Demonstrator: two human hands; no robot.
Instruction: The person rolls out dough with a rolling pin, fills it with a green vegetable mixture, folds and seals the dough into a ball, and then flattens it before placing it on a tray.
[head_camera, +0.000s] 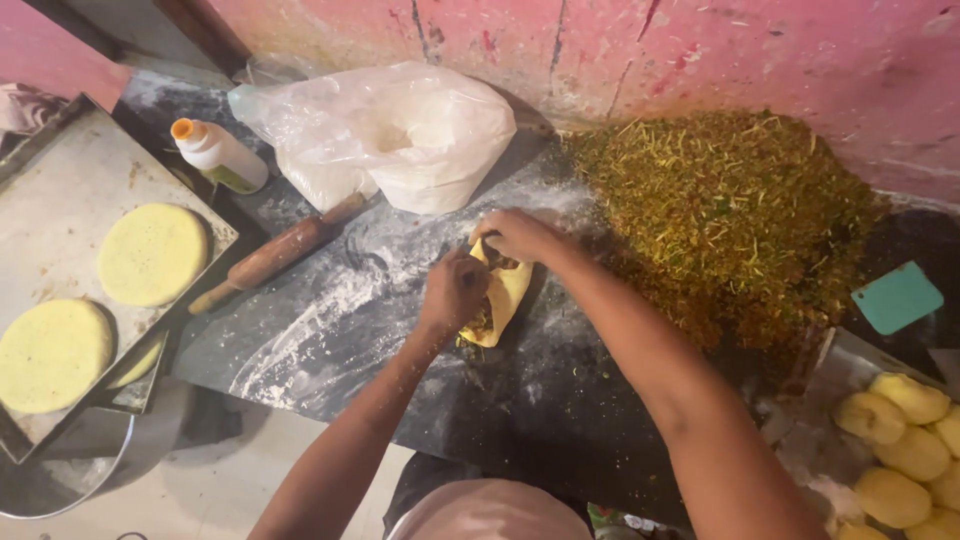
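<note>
both hands, left hand (455, 290) and right hand (520, 237), pinch a filled yellow dough sheet (500, 300) on the floured dark slab (340, 320); soft, light and tear-prone, it looks best gripped by its edges, with chopped green filling (730, 220) heaped beside and a rolling pin (275, 253) nearby

The folded yellow dough sheet (503, 296) is partly covered by both hands; its filling shows only at 12 o'clock. The right hand's fingers (492, 235) curl out of sight. The yellow dough balls (905, 440) at 4 o'clock are cut by the picture's edge. The round metal bowl (60, 490) at 8 o'clock lies mostly beneath the grey metal tray (60, 180).
</note>
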